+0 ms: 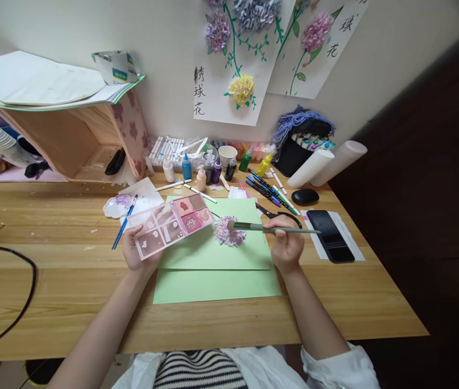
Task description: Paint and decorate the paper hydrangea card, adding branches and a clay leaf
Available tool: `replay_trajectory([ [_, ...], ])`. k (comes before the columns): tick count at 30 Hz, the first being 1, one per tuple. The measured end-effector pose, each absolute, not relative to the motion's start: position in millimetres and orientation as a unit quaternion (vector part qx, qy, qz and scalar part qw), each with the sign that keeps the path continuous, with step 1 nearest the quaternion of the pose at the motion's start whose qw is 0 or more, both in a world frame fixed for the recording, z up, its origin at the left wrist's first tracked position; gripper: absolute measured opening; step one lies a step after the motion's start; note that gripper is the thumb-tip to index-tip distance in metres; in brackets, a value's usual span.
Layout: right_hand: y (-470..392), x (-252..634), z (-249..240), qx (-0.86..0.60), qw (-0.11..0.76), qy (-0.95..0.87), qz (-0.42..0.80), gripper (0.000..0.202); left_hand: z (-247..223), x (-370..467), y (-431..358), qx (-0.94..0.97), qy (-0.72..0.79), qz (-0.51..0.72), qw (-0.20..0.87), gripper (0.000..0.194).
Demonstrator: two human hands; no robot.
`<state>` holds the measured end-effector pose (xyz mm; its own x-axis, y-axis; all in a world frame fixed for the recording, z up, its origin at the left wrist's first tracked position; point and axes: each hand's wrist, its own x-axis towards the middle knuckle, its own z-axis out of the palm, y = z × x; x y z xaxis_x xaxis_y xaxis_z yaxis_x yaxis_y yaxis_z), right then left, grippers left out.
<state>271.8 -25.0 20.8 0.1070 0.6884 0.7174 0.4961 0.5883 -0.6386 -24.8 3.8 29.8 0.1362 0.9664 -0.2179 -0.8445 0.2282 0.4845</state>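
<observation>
Dabbing at the paper flower [229,233] goes the brush [272,229], its soft pale bristle head resting right on the top of the petals while the long thin handle runs out to the right. That flower sits near the upper middle of the green paper sheet [217,283], a small pale-purple ruffle of folded layers that looks featherlight and easily crushed; I'd judge it wants only a whisper of pressure, and any lifting ought to come from underneath rather than by the frilly edges. The right hand [287,249] has its fingers closed around the brush partway along the handle, pencil-style, a light stiff tool that should steer easily from there. Over on the other side the left hand [138,251] cradles a pink palette [170,223], thumb on the near edge and fingers beneath, tilted up off the surface [71,292]; it looks rigid, thin and light, best held by its rim clear of the colour wells. Just beyond the green sheet lie black-handled scissors [278,215], a fan of markers [268,190] and small paint bottles [201,175], with a dark phone [330,235] off to the right.
</observation>
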Motion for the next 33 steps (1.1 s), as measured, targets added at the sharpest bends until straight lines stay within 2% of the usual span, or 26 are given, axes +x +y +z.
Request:
replay_trajectory([
  [17,-28,247,26,-0.462,0.557,-0.689,0.032,0.021,31,-23,3,0.123,0.241,0.607,0.747,0.061],
  [21,-27,247,21,-0.461,0.595,-0.658,-0.014,0.022,29,-24,4,0.127,0.244,0.605,0.747,0.060],
  [25,-26,251,16,-0.484,0.585,-0.650,-0.030,0.023,27,-26,4,0.134,0.241,0.603,0.748,0.059],
  [33,-28,255,23,-0.510,0.637,-0.578,-0.008,0.021,28,-24,5,0.124,0.235,0.607,0.749,0.059],
])
